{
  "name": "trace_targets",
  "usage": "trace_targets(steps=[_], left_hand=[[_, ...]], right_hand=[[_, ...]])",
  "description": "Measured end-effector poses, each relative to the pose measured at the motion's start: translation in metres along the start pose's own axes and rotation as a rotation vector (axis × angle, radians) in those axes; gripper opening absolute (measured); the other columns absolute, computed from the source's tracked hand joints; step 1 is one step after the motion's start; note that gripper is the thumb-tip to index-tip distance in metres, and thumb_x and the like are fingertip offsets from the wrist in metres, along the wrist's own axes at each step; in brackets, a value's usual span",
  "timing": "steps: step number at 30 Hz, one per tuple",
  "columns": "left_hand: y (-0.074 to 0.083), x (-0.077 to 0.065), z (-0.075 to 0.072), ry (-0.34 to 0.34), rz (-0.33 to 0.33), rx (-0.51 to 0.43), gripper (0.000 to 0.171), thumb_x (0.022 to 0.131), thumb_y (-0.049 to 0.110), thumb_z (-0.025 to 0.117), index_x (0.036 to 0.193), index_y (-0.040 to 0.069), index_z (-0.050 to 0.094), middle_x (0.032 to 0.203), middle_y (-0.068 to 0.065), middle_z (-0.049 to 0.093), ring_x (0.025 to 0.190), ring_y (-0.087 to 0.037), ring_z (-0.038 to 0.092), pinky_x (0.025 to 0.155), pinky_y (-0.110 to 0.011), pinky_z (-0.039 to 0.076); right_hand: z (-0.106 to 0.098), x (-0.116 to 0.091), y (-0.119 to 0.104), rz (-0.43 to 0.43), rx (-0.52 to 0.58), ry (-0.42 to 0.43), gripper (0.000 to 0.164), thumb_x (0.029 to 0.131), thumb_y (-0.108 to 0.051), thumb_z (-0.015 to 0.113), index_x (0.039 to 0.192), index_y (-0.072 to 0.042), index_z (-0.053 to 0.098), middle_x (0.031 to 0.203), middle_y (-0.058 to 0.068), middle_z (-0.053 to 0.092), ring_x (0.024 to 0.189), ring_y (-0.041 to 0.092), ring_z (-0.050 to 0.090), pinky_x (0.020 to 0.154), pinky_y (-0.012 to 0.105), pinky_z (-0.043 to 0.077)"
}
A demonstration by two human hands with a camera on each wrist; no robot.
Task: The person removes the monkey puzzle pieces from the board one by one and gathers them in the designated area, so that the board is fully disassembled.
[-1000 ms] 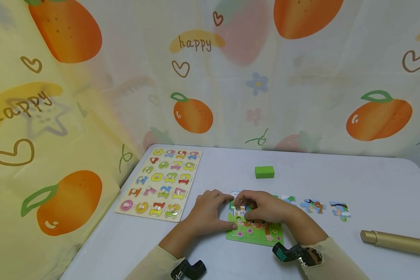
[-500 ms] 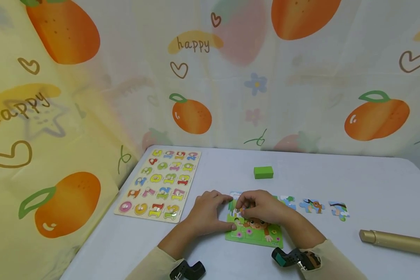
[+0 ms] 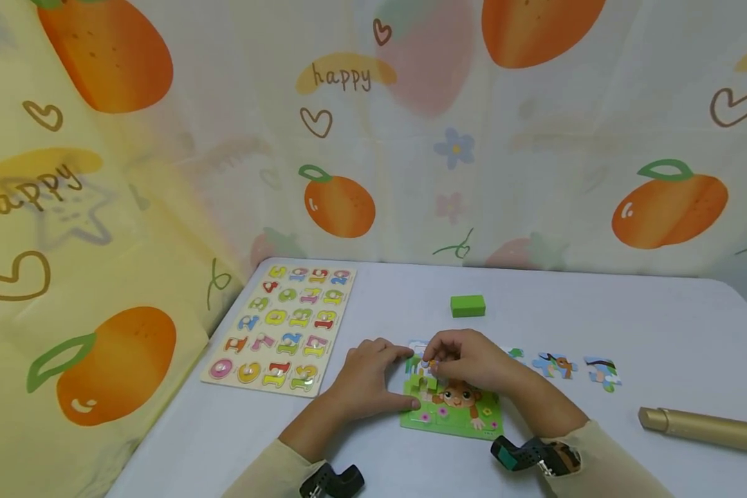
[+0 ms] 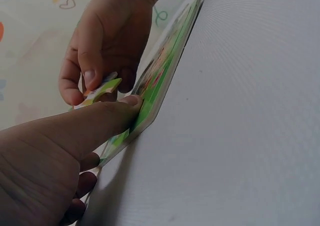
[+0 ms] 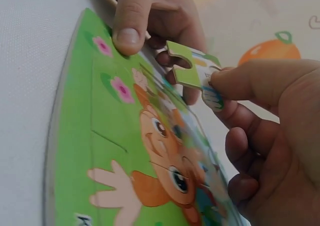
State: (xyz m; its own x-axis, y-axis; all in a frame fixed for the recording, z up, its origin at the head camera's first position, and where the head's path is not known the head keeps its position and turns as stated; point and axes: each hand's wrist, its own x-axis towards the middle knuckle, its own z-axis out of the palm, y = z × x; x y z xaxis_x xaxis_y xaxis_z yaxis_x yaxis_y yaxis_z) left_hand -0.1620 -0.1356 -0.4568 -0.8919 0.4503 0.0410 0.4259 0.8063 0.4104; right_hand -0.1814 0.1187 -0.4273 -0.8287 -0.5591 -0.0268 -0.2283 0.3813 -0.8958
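Note:
A green jigsaw puzzle board (image 3: 448, 425) with a monkey picture lies on the table before me. My left hand (image 3: 369, 380) rests along its left side. Its thumb presses on the green border, and the index fingertip touches the far left corner. Between thumb and fingers, my right hand (image 3: 476, 360) pinches a puzzle piece (image 5: 192, 68), green at one end with a round notch, white and blue at the other. The piece is tilted over the board's left part, close to the left thumb in the left wrist view. My right hand hides the board's far right part.
Loose puzzle pieces (image 3: 557, 366) lie in a row to the right of the board. A green block (image 3: 467, 306) stands behind it. To the left is a wooden number board (image 3: 280, 332). A gold cylinder (image 3: 703, 427) lies at the right edge.
The right hand has moved slightly away and right, and the pinched piece has turned so its green notched end shows. The left hand keeps its place on the board.

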Motion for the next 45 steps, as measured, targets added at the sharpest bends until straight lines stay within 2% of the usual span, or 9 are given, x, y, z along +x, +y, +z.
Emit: trace_targets(steps=[7, 14, 21, 28, 35, 45], left_hand=[[0.001, 0.001, 0.0, 0.0, 0.008, -0.003, 0.084, 0.074, 0.067, 0.089, 0.145, 0.028, 0.066, 0.126, 0.008, 0.063, 0.114, -0.013, 0.053, 0.098, -0.043, 0.042], [0.002, 0.002, 0.001, -0.003, 0.0, -0.002, 0.085, 0.074, 0.068, 0.089, 0.145, 0.027, 0.067, 0.126, 0.006, 0.064, 0.115, -0.015, 0.054, 0.099, -0.044, 0.043], [0.003, 0.002, -0.001, -0.011, -0.014, -0.013, 0.084, 0.075, 0.067, 0.09, 0.145, 0.027, 0.066, 0.129, 0.005, 0.064, 0.119, -0.017, 0.054, 0.102, -0.046, 0.043], [0.001, 0.001, 0.001, -0.018, -0.019, -0.01, 0.084, 0.075, 0.068, 0.089, 0.146, 0.029, 0.066, 0.13, 0.006, 0.063, 0.118, -0.016, 0.054, 0.103, -0.045, 0.043], [0.004, 0.001, -0.003, -0.011, -0.018, -0.022, 0.084, 0.074, 0.065, 0.09, 0.144, 0.026, 0.067, 0.13, 0.005, 0.065, 0.12, -0.018, 0.054, 0.102, -0.047, 0.043], [0.0, 0.001, -0.001, -0.002, -0.01, -0.015, 0.083, 0.075, 0.066, 0.09, 0.144, 0.027, 0.067, 0.131, 0.005, 0.065, 0.122, -0.018, 0.055, 0.103, -0.047, 0.042]], right_hand=[[-0.012, -0.006, -0.001, -0.007, -0.002, -0.011, 0.013, 0.093, -0.008, 0.076, 0.106, -0.011, 0.076, 0.094, 0.004, 0.07, 0.09, 0.024, 0.063, 0.076, 0.031, 0.053], [-0.023, -0.017, 0.004, 0.033, 0.014, -0.024, 0.014, 0.093, -0.009, 0.078, 0.107, -0.01, 0.076, 0.094, 0.004, 0.071, 0.088, 0.023, 0.063, 0.076, 0.031, 0.053], [-0.039, -0.031, 0.008, 0.044, -0.027, -0.016, 0.013, 0.094, -0.011, 0.079, 0.107, -0.01, 0.077, 0.095, 0.003, 0.072, 0.09, 0.022, 0.062, 0.077, 0.03, 0.05], [-0.055, -0.051, 0.014, 0.123, -0.071, 0.009, 0.012, 0.094, -0.014, 0.081, 0.106, -0.013, 0.076, 0.093, 0.003, 0.069, 0.089, 0.023, 0.061, 0.074, 0.03, 0.051], [-0.069, -0.074, 0.023, 0.141, -0.077, 0.041, 0.014, 0.093, -0.013, 0.081, 0.106, -0.011, 0.076, 0.092, 0.005, 0.068, 0.087, 0.019, 0.061, 0.073, 0.028, 0.05], [-0.076, -0.093, 0.034, 0.192, -0.083, 0.021, 0.013, 0.093, -0.011, 0.081, 0.104, -0.01, 0.076, 0.088, 0.005, 0.067, 0.083, 0.017, 0.057, 0.069, 0.027, 0.047]])
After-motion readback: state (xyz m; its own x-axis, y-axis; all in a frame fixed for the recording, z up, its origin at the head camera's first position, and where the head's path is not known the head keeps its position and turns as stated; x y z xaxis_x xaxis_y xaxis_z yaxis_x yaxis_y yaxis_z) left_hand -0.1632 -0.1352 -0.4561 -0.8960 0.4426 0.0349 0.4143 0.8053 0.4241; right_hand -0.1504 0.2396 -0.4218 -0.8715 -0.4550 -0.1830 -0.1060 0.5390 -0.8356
